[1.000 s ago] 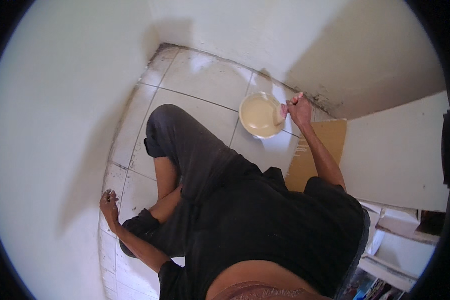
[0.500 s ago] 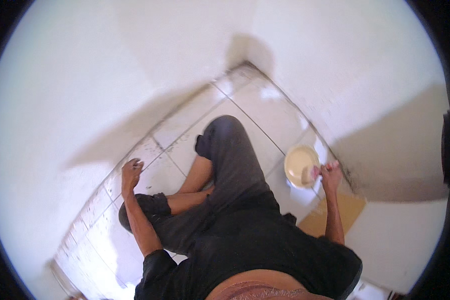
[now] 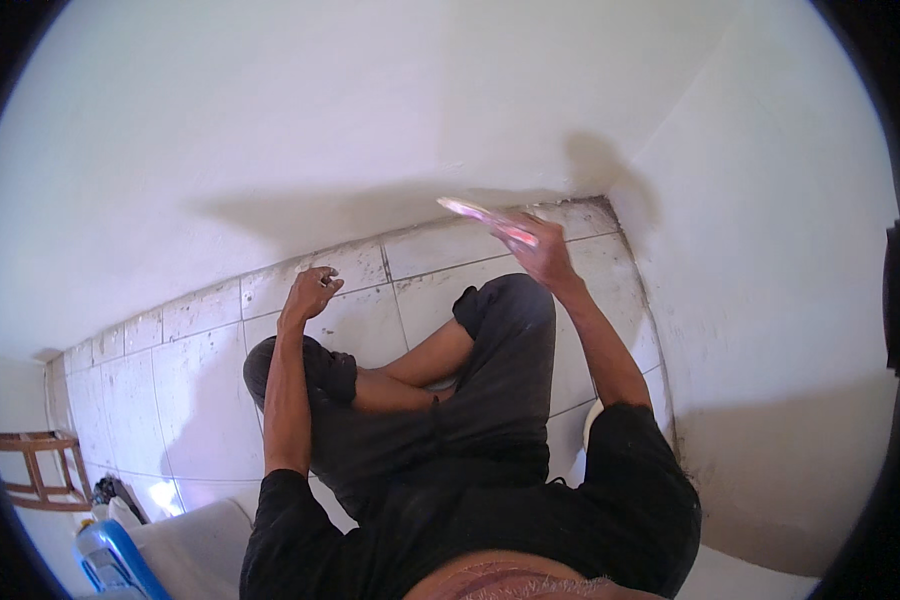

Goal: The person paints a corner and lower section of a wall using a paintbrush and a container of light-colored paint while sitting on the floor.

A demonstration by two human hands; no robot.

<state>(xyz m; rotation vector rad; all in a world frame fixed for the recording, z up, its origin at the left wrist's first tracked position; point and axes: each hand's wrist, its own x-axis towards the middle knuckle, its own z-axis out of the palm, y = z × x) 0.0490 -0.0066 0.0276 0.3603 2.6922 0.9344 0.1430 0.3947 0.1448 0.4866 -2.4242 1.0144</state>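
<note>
My right hand [image 3: 545,255] is closed round the pinkish handle of a flat paintbrush [image 3: 467,208], smeared by motion. Its pale tip points left toward the white wall [image 3: 350,120], just above the wall's foot; whether it touches cannot be told. Over the floor tiles near that wall, beyond my left knee, hangs my left hand [image 3: 312,293], loosely bent with fingers apart and nothing in them. Only a sliver of the cream bowl [image 3: 592,422] shows, beside my right sleeve, which hides the rest.
I sit cross-legged on pale tiles [image 3: 205,355] with dark specks along the wall. A second wall [image 3: 770,300] meets the first at right. A wooden stool or frame [image 3: 40,470] stands at far left, with a blue object [image 3: 120,560] and a dark bundle [image 3: 115,490] nearer.
My right hand has lifted the paintbrush from the bowl and carried it left and forward to the wall. The view has swung left, bringing the wooden frame and blue object in.
</note>
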